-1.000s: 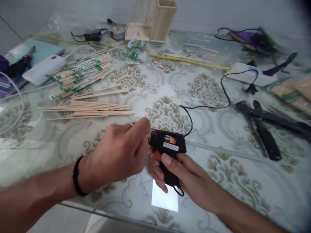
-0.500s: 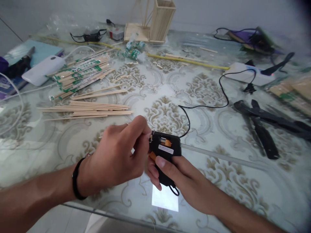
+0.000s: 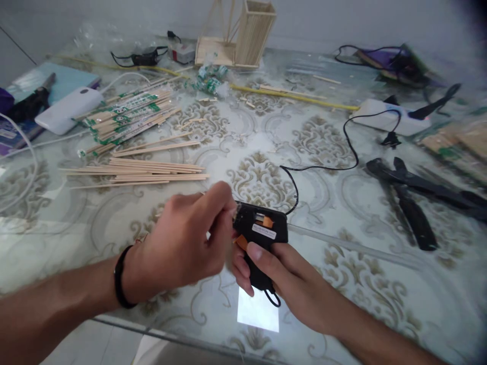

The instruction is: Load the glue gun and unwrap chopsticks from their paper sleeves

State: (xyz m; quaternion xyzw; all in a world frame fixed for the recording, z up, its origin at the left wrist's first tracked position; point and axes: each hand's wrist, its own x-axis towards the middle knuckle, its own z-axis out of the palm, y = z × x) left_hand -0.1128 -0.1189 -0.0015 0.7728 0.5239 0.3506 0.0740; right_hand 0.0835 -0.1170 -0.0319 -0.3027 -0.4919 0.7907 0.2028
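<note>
My right hand [image 3: 281,268] is wrapped round a black glue gun [image 3: 261,228] with an orange trigger and a white label. A clear glue stick [image 3: 350,245] sticks out of its back end toward the right. My left hand [image 3: 190,235], with a black band on the wrist, is closed in a pinch at the gun's front end; what its fingers hold is hidden. Beyond my left hand, loose wooden sticks [image 3: 160,170] lie in a rough row on the glass-topped table [image 3: 319,192].
Wrapped chopsticks [image 3: 129,116] and a white power bank [image 3: 68,110] lie at the left. A wooden stick structure [image 3: 254,35] stands at the back. Black pliers [image 3: 414,213], a white power strip [image 3: 388,116] and a thin black cord [image 3: 323,168] are at the right.
The glue gun has shifted slightly to the right and tilted a little in my right hand. My left hand has hardly moved and stays pinched.
</note>
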